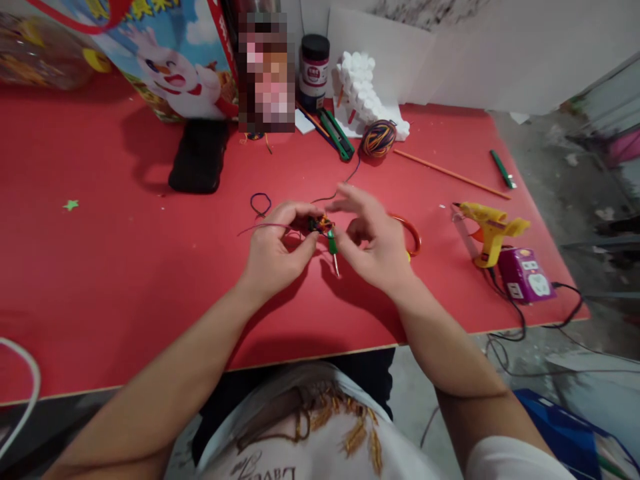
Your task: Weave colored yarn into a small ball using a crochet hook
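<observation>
Near the middle of the red table (125, 267), my left hand (277, 250) pinches a small multicoloured piece of yarn work (320, 225) between thumb and fingers. A thin strand trails over the back of that hand. My right hand (375, 247) meets it from the other side, thumb and fingers at a slim crochet hook (333, 241) with a green grip, its metal end pointing down towards me. The right index finger is raised. Dark yarn runs from under the hands to a multicoloured yarn ball (379, 139). How the hook sits in the yarn is hidden.
A red ring (413, 235) lies partly behind my right hand. Rightwards are a yellow glue gun (493, 230) and a purple power block (525, 275) with cables. Green cutter (337, 135), dark jar (314, 73), black phone (199, 157) and printed bag (175, 60) stand or lie behind.
</observation>
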{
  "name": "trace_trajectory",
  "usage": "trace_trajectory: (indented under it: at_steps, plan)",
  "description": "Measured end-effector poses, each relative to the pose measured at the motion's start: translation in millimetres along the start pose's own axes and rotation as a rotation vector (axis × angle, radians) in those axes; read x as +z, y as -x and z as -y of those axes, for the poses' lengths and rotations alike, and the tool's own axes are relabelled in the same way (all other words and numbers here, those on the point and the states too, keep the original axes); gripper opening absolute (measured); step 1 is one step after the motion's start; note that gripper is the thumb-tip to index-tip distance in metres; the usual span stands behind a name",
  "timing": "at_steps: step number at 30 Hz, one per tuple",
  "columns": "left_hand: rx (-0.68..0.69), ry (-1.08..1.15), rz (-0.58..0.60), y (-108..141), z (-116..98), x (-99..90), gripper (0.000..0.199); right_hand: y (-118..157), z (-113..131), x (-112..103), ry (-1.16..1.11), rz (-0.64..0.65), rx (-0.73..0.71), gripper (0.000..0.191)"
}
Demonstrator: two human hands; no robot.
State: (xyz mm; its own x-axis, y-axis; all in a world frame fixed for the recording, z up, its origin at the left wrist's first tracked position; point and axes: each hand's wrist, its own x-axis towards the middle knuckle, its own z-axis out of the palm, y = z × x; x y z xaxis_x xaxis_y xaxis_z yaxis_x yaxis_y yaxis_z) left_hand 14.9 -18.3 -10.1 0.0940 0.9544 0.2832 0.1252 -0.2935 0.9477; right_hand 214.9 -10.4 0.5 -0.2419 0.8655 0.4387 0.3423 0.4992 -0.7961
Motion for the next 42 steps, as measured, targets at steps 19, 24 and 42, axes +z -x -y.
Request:
trace_trajectory:
  at_steps: [19,24,42]
  plan:
    - [-0.08,-0.081,-0.003,-8.4,5.5,-4.1,0.029,-5.2,-7.8,7.8,0.055,0.068,-0.04,0.011]
    - [-0.057,-0.198,-0.001,-7.1,6.9,-3.6,0.037,-3.3,-6.2,7.2,-0.026,0.216,0.135,0.017]
    - [-0.232,0.165,0.117,-15.8,7.7,-7.0,0.033,-5.5,4.2,3.2,-0.113,0.212,0.367,0.019]
